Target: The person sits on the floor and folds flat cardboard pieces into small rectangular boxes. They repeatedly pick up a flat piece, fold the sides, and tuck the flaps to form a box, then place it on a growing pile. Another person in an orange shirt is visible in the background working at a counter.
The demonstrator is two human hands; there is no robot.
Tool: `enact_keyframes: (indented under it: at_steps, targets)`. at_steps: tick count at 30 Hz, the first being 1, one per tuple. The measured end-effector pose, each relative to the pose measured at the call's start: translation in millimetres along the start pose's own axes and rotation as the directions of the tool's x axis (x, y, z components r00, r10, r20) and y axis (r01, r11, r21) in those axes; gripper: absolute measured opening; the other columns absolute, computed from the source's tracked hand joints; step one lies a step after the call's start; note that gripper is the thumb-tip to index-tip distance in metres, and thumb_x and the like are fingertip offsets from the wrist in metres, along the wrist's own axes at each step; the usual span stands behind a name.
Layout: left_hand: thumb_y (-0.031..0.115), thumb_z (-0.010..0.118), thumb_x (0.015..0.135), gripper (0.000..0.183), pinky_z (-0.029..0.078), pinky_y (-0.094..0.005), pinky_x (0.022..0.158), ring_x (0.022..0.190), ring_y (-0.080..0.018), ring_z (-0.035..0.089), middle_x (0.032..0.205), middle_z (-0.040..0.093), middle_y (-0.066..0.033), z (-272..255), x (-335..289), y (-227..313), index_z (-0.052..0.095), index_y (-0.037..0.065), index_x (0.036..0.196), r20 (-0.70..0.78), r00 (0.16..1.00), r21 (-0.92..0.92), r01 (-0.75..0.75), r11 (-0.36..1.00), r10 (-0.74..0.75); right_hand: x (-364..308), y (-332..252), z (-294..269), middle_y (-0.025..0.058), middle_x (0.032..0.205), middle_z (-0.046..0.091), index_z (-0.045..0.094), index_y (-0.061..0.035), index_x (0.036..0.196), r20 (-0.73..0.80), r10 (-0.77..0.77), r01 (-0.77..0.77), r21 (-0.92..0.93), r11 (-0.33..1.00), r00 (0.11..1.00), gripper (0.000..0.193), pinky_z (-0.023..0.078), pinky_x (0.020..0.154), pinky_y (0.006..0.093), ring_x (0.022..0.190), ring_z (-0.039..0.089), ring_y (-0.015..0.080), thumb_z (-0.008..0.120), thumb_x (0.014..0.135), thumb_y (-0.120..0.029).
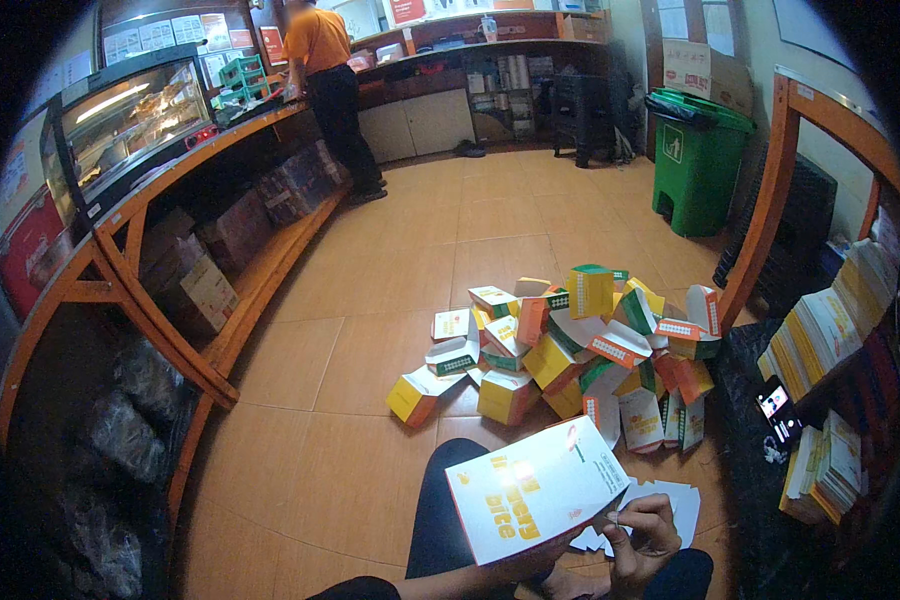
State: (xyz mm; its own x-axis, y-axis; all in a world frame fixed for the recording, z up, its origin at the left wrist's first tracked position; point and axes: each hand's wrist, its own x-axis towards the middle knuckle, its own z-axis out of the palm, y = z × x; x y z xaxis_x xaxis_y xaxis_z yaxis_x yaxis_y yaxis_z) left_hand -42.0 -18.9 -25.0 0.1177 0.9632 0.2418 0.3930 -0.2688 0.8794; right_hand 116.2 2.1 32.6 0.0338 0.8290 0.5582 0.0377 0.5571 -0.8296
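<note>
A white cardboard food box with yellow lettering and an orange edge is tilted over my lap. My left hand holds it from below, along its near edge, and its fingers are mostly hidden behind the box. At the box's lower right corner, my right hand is closed, with thumb and fingers pinching the corner. Flat white cardboard blanks lie on the floor just behind my right hand. Beyond my knees sits a heap of folded food boxes in white, yellow, orange and green, lying at all angles.
Stacks of flat cartons and a lit phone rest on a dark surface at right. Behind them stand a wooden frame and a green bin. A counter with a wooden shelf runs along the left. A person stands there.
</note>
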Motion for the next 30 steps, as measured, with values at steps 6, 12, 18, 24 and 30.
enact_keyframes:
  at_steps: [6,12,18,24,30]
  targets:
    - [0.029,0.075,0.093,0.047,0.047,-0.0374,0.102,0.12,-0.0249,0.061,0.129,0.064,-0.0141,6,-2,2,0.06,0.006,0.131,0.014,1.0,0.001,-0.003,1.0,0.003,-2,-11,9,0.0063,0.083,0.054,0.069,-0.0018,0.085,-0.034,0.047,-0.048,-0.03,0.998,0.998,0.013,0.042,0.072,0.0296,0.078,0.052,0.0172,0.08,0.08,-0.005]
    - [0.029,0.074,0.093,0.048,0.047,-0.0383,0.103,0.121,-0.0258,0.06,0.13,0.063,-0.0144,4,-4,0,0.059,0.007,0.133,0.023,1.0,-0.01,-0.007,1.0,0.007,-1,-8,13,0.0078,0.084,0.053,0.066,-0.001,0.087,-0.08,-0.053,0.029,-0.273,0.961,0.995,0.011,0.042,0.072,0.0309,0.079,0.052,0.0191,0.076,0.083,-0.003]
    - [0.029,0.073,0.094,0.049,0.046,-0.0392,0.103,0.123,-0.0266,0.058,0.132,0.062,-0.0146,1,-8,-2,0.057,0.007,0.134,0.028,1.0,-0.015,-0.006,1.0,0.007,-3,-3,17,0.0086,0.084,0.053,0.065,0.0004,0.088,-0.147,-0.053,0.008,-0.288,0.957,0.988,0.01,0.043,0.072,0.0313,0.079,0.053,0.0195,0.073,0.086,-0.004]
    - [0.029,0.073,0.094,0.05,0.045,-0.0401,0.104,0.124,-0.0275,0.057,0.134,0.061,-0.0149,2,-10,-4,0.056,0.007,0.136,0.03,1.0,-0.017,-0.008,1.0,0.009,2,-12,17,0.0086,0.082,0.053,0.063,0.0004,0.086,-0.076,-0.012,-0.01,-0.284,0.959,0.997,0.011,0.043,0.072,0.0324,0.079,0.052,0.0196,0.072,0.086,-0.006]
    - [0.029,0.072,0.095,0.051,0.045,-0.041,0.105,0.126,-0.0283,0.056,0.135,0.059,-0.0151,4,-11,-6,0.055,0.007,0.137,0.019,1.0,-0.006,-0.011,1.0,0.011,2,-17,23,0.0087,0.079,0.053,0.063,0.0,0.084,-0.125,-0.065,0.011,-0.391,0.92,0.99,0.009,0.042,0.069,0.0329,0.076,0.053,0.0207,0.071,0.084,-0.003]
